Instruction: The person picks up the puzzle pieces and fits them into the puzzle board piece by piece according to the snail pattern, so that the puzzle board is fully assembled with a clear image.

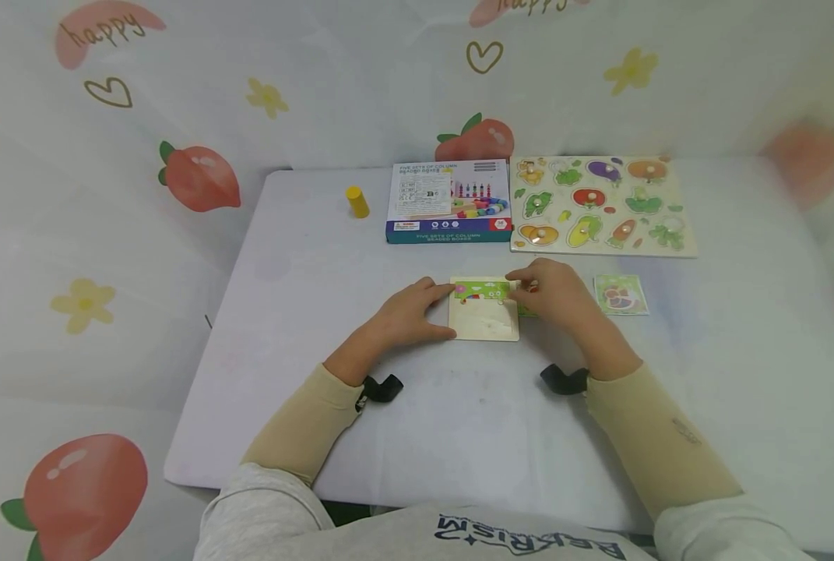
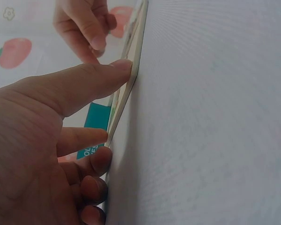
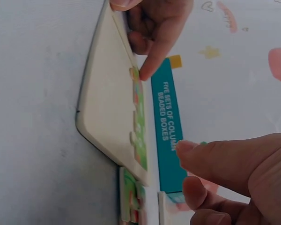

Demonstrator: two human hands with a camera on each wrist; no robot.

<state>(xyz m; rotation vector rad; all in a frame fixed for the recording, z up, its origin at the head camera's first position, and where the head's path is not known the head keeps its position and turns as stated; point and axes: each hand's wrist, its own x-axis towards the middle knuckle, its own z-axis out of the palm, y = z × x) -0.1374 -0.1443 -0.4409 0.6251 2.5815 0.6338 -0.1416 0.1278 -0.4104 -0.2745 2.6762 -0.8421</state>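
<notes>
A square wooden puzzle board (image 1: 483,321) lies on the table, bare wood below. Along its top edge runs a green printed strip of puzzle pieces (image 1: 483,291) with knobbed lower edges. My left hand (image 1: 406,313) spans the board's left side, index finger touching near the top corner and thumb at the lower one. Beside the upper right corner hovers my right hand (image 1: 548,290); the right wrist view shows its thumb and index finger apart with nothing between them. Small green picture pieces (image 3: 129,194) sit against the board's right side, mostly hidden by the right hand in the head view.
A square picture card (image 1: 621,294) lies right of the right hand. Behind stand a beaded-column toy box (image 1: 448,202) and a vegetable peg puzzle (image 1: 602,206), side by side. A yellow cylinder (image 1: 357,202) is at the back left. Patterned cloth (image 1: 360,78) hangs behind the table.
</notes>
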